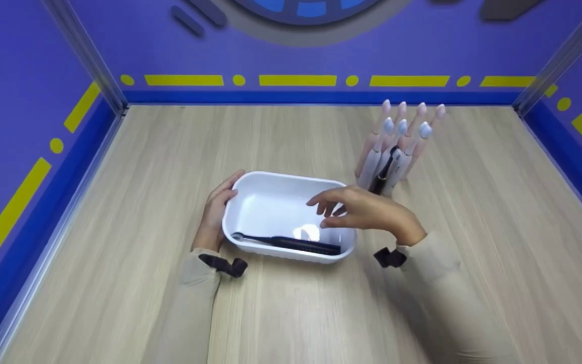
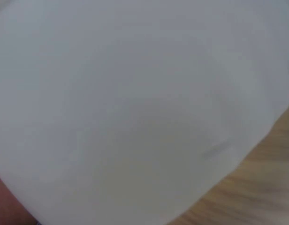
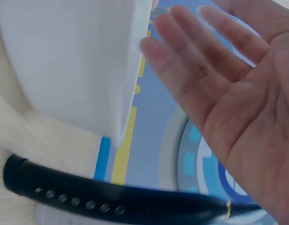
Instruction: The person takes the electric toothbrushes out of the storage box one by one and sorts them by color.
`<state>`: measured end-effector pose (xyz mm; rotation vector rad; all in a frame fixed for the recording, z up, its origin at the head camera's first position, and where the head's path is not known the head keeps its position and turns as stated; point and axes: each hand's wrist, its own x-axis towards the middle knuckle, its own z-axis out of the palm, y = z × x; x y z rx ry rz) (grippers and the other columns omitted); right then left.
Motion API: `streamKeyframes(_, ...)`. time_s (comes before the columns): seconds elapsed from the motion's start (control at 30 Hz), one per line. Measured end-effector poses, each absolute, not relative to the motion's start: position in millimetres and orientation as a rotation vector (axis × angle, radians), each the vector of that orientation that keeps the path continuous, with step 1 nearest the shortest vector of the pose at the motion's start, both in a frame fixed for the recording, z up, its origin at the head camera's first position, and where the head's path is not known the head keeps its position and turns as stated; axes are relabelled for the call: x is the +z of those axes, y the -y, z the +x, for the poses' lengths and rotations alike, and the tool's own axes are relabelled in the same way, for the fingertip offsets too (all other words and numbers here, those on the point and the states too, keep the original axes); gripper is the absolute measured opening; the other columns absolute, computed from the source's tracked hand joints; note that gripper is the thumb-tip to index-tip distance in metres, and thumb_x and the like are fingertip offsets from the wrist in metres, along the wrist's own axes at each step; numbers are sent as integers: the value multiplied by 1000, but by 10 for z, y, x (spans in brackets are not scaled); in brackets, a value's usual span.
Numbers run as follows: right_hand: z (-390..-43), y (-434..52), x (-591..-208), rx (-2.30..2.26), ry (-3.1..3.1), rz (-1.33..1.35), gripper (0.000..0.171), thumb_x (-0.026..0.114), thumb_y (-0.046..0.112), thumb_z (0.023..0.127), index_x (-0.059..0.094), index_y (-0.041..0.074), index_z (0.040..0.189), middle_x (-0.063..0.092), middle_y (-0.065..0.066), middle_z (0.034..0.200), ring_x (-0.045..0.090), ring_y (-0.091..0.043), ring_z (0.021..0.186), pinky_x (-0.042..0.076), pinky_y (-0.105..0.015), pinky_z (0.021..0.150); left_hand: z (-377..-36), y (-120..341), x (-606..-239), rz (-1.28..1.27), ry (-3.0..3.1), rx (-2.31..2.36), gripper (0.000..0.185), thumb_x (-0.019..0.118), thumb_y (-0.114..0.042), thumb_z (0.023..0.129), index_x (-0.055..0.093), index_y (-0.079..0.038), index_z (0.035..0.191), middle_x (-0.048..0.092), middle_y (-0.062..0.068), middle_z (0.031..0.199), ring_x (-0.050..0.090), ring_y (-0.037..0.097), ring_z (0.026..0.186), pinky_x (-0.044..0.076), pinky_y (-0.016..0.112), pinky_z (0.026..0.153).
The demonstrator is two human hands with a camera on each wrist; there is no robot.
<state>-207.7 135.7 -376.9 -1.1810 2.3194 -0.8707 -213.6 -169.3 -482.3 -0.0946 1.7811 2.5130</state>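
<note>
A white rectangular plastic basin (image 1: 283,178) rests on the table, tilted slightly towards the camera. My left hand (image 1: 215,210) grips its left end, thumb at the rim and fingers along the outside. Inside, against the near wall, lies a black electric toothbrush (image 1: 306,244). My right hand (image 1: 367,210) hovers over the basin's right end, fingers loosely bent and holding nothing. Just beyond it, another black electric toothbrush (image 1: 383,174) stands upright among white ones; the right wrist view shows its dark handle (image 3: 107,194) close up. The basin's wall (image 2: 144,93) nearly fills the left wrist view.
At the right, several white electric toothbrushes (image 1: 371,164) stand upright in front of a row of pink ones (image 1: 438,114). A light wooden table (image 1: 144,202) carries everything. Blue-purple panels (image 1: 291,60) with yellow dashes wall off the back and both sides.
</note>
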Motion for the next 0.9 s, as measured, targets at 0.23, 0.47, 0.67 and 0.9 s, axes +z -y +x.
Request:
streamKeyframes(0.23,-2103,-1190,-3712,-683,-2316,-1159,43,67,14,87,58,4,129,68,-13,112,67,-22,99,55,-36,88,-2140,1689,-4827,-101,-1800,2503,51,33,-4,94,44,-5,143,37,5,154,30,18,144,23,34,119)
streamKeyframes(0.47,-2157,-1017,-3701,-503,-2323,-1186,43,68,20,87,60,6,127,72,-8,103,68,-18,96,54,-34,86,-2132,1697,-4824,-91,-1804,2492,51,34,-5,94,44,-6,144,37,4,154,32,18,143,24,35,119)
streamKeyframes(0.67,-2218,-884,-3683,-432,-2266,-1171,43,69,20,87,60,5,126,71,-12,107,69,-21,97,52,-36,88,-2122,1704,-4821,-87,-1774,2509,51,35,-5,94,44,-7,144,37,4,154,33,19,143,25,36,118)
streamKeyframes(0.9,-2263,-735,-3681,-374,-2209,-1073,44,71,17,84,61,8,126,71,-8,106,69,-17,93,53,-32,86,-2130,1700,-4824,-97,-1790,2506,51,35,-5,93,45,-6,143,37,5,154,33,19,143,25,35,118)
